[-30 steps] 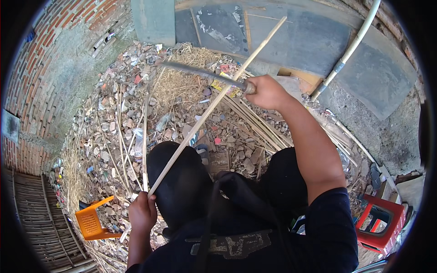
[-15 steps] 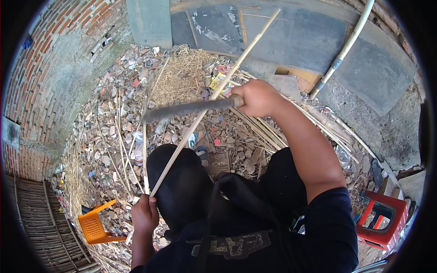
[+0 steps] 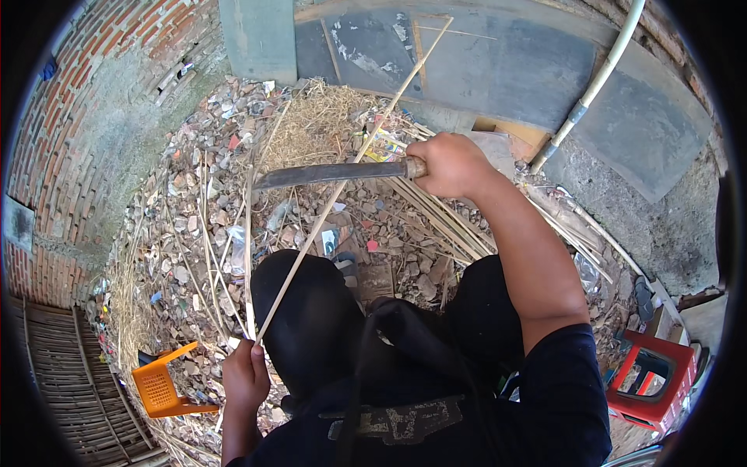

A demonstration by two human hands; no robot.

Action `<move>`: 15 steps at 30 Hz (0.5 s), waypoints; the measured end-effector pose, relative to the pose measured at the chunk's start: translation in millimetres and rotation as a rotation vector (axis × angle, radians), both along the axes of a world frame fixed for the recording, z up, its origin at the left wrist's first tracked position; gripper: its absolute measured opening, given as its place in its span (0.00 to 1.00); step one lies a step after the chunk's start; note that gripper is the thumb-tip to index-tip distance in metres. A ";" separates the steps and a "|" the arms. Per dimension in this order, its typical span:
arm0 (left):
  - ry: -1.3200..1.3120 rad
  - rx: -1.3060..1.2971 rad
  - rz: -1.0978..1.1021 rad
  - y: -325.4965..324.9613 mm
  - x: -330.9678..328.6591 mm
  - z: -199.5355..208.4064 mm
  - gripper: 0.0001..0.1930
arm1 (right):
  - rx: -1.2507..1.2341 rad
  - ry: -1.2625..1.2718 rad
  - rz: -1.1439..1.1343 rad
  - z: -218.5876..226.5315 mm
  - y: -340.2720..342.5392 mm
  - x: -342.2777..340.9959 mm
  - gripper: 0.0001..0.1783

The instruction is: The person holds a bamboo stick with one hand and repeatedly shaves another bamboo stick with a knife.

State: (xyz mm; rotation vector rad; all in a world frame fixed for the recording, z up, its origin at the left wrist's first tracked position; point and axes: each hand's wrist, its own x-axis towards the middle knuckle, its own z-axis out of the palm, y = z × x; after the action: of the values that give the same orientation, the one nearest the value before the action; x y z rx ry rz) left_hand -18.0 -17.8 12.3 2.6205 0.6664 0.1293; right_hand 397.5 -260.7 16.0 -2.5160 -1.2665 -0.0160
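Note:
My left hand is closed around the near ends of two pale bamboo strips beside my left knee. The long bamboo strip slants away to the upper right, up to the grey panels. A shorter bamboo strip points nearly straight ahead, forming a V with it; whether they join inside the hand is hidden. My right hand grips the wooden handle of a machete. Its dark blade lies level across the long strip, tip toward the left; I cannot tell whether they touch.
Rubble covers the ground, with dry straw ahead. More bamboo strips lie beyond my right knee. An orange plastic chair is at left, a red stool at right. A brick wall and a pole stand around.
The long strip's far end has shifted left and down, and the strip now looks thinner. The machete has moved slightly right and shows sharper. My left hand has dropped slightly.

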 end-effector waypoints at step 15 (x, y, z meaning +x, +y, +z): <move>0.010 0.225 0.015 14.3 -21.7 -37.6 0.12 | 0.178 0.499 -0.151 -12.3 -10.0 31.4 0.15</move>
State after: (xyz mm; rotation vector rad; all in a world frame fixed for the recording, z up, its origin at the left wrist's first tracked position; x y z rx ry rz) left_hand -39.7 -3.5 -25.3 2.8328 0.7114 0.2063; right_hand 428.9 -270.7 3.7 -2.2581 -0.8348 0.4181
